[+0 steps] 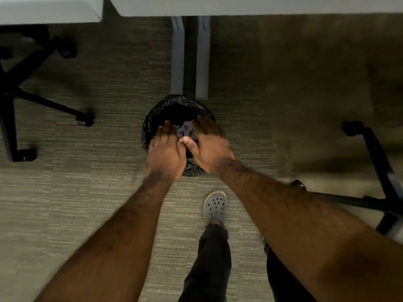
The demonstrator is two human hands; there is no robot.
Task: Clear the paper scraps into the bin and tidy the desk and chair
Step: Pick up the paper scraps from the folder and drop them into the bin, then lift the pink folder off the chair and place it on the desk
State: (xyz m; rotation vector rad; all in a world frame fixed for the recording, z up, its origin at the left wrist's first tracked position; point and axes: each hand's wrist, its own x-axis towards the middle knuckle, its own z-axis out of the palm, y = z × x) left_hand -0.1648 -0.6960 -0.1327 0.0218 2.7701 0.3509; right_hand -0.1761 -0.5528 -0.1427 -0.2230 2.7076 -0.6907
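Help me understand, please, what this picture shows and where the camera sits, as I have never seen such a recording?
There is no machine here: a person wears one camera on the head, looking down at their own bare arms. The left hand and right hand are spread open over a small round bin lined with a black plastic bag, standing on grey-green carpet. Crumpled pale paper scraps lie inside the bin; the fingers seem to hold nothing. At the top are white desk edges; black wheeled chair bases stand at both sides. A grey perforated clog is the person's foot.
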